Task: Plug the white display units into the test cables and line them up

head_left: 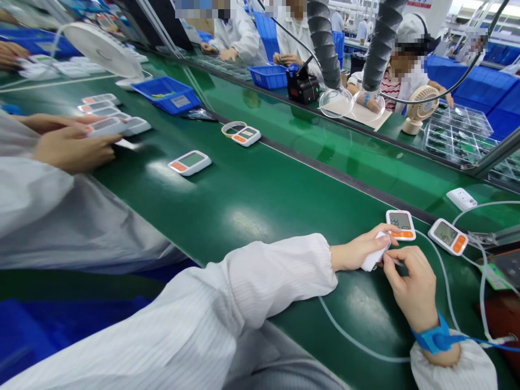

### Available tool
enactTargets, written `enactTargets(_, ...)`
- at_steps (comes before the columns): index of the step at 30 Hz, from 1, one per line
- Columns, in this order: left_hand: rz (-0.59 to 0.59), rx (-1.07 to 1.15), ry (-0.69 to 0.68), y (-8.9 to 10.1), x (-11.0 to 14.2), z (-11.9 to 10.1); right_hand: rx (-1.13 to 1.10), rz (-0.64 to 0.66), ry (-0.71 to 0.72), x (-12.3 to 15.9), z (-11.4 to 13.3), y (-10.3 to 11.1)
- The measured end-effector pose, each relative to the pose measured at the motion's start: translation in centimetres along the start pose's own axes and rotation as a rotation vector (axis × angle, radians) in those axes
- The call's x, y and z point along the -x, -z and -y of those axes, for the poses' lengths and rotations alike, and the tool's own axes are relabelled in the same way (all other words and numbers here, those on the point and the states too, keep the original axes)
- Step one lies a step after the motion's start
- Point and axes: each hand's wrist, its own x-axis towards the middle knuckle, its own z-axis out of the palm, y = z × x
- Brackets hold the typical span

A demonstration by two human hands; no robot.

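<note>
My left hand (359, 250) grips a white device (400, 224) with a grey screen and an orange button, lying on the green belt (260, 200). My right hand (410, 284) pinches at the device's near end, against my left fingers; what it pinches is too small to tell. A blue strap (434, 337) circles my right wrist. A second device of the same kind (448, 236) lies just right of the first, with white tubes (442, 271) running past it.
More white devices (189, 162) (245, 135) lie further up the belt. A co-worker's hands (69, 146) handle devices at the left. A blue tray (167, 94), a white fan (101, 49), two grey suction hoses (325, 49) and other seated workers stand beyond.
</note>
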Motion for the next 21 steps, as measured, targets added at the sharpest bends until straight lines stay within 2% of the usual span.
enactTargets(7,-0.05,0.011,-0.026,-0.4,0.1,0.3,-0.013,0.028,-0.002,-0.1,0.1,0.1)
enactTargets(9,-0.108,0.019,-0.071,-0.6,0.2,0.3,0.046,0.018,0.031,-0.3,0.1,0.1)
enactTargets(12,-0.235,-0.05,-0.154,-0.8,0.1,0.0,0.174,-0.089,0.08,-0.4,0.3,0.2)
enactTargets(14,-0.277,-0.079,-0.158,-0.7,0.0,-0.1,0.194,-0.117,0.071,-0.1,0.4,0.2)
enactTargets(18,-0.276,-0.098,-0.193,-0.2,-0.5,0.2,0.141,0.083,-0.072,0.9,0.5,-0.4)
enactTargets(21,-0.24,-0.135,-0.194,-0.1,-0.5,0.4,0.184,0.099,-0.163,1.3,0.2,-0.9)
